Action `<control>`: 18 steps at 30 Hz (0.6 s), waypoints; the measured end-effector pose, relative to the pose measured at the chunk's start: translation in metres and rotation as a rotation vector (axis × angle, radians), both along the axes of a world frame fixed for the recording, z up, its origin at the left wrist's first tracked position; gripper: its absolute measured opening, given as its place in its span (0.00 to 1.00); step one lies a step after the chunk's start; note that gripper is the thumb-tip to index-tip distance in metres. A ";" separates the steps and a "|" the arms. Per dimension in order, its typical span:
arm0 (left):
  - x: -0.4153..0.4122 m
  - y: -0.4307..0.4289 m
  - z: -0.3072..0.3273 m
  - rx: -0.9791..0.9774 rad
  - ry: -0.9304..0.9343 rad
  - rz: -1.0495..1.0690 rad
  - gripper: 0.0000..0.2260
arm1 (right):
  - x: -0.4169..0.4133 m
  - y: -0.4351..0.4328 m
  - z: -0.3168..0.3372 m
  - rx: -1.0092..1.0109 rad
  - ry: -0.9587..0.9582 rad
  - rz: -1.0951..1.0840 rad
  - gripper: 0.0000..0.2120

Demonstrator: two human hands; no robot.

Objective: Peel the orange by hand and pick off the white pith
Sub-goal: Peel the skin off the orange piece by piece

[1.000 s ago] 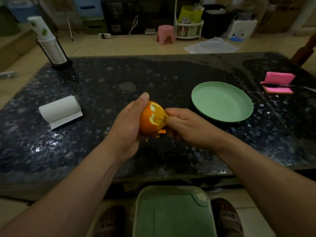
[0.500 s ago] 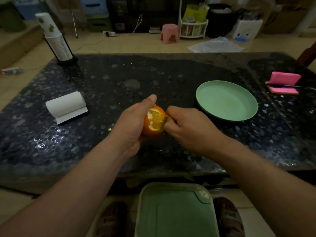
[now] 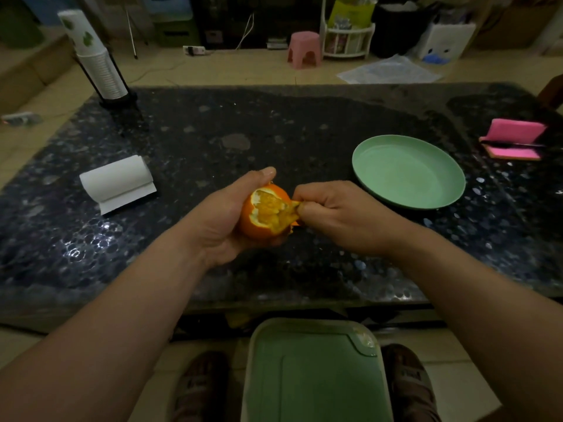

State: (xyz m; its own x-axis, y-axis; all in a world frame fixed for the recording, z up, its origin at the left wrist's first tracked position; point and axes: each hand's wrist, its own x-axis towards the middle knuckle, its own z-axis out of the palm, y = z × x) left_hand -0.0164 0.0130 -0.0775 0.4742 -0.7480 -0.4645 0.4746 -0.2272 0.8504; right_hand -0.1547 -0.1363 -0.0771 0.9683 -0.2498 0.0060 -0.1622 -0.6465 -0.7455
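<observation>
Left hand [image 3: 225,220] held a closed grip around the round, partly peeled orange [image 3: 264,215], above the dark speckled stone table [image 3: 274,132]. Right hand [image 3: 335,214] pinched a flap of orange peel [image 3: 293,208] between thumb and fingers. Compared with a second before, the bared patch of flesh was larger and the flap drawn further right. Judgement: peeling was progressing but early; most rind remained. Pale green round plate [image 3: 451,190] sat unused nearby.
</observation>
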 end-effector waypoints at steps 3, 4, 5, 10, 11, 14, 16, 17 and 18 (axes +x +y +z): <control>0.004 0.004 -0.002 0.035 0.064 -0.060 0.23 | -0.001 -0.003 0.005 0.200 0.061 0.081 0.12; 0.005 0.005 -0.002 0.043 0.090 -0.080 0.22 | -0.001 -0.004 0.005 0.238 0.077 0.098 0.12; 0.006 0.007 -0.003 0.044 0.121 -0.101 0.21 | -0.001 -0.005 0.006 0.277 0.088 0.104 0.12; 0.018 0.011 -0.007 0.004 0.236 -0.108 0.22 | 0.006 -0.014 -0.006 0.460 0.086 0.000 0.15; 0.019 0.010 -0.008 0.013 0.240 -0.076 0.22 | 0.009 -0.017 -0.013 0.406 0.084 -0.048 0.17; 0.021 0.007 -0.013 0.058 0.221 0.041 0.25 | 0.022 -0.023 -0.039 0.002 0.116 -0.190 0.12; 0.020 0.005 -0.016 0.089 0.202 0.102 0.27 | 0.027 -0.023 -0.050 -0.111 0.127 -0.231 0.10; 0.018 0.005 -0.016 0.102 0.192 0.125 0.28 | 0.029 -0.021 -0.053 -0.128 0.134 -0.229 0.12; 0.017 0.004 -0.017 0.113 0.183 0.145 0.28 | 0.031 -0.020 -0.054 -0.153 0.144 -0.223 0.14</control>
State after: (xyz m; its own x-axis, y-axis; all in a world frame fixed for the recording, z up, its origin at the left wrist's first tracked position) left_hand 0.0010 0.0172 -0.0942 0.4729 -0.6167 -0.6293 0.6530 -0.2342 0.7203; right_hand -0.1237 -0.1564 -0.1313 0.8830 -0.4635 -0.0737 -0.4100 -0.6856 -0.6015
